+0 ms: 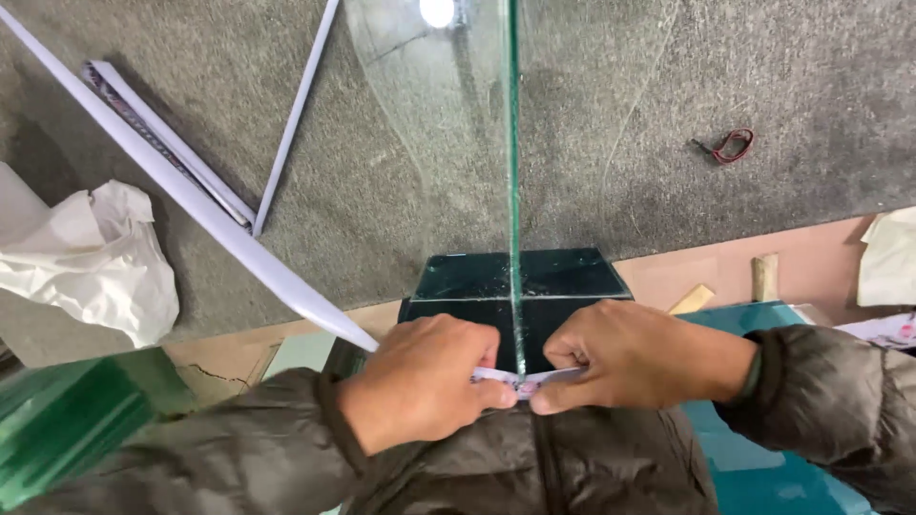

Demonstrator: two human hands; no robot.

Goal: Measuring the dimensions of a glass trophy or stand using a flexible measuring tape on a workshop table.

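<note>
head view: the left hand (pixel 420 381) and right hand (pixel 625 355) were both closed in a pinch on a small white strip (pixel 523 380), possibly tape, at the near edge of an upright glass pane (pixel 513 172) between them. crumpled paper (pixel 91 257) lay far left of the left hand.

Even daylight, sharp; lamp glare on glass pane (pixel 448 114).

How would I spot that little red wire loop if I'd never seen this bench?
Start at the grey felt bench top and the upright glass pane at its middle. Look right of the pane, toward the far side: the red wire loop lies alone there, the only red, coiled thing.
</note>
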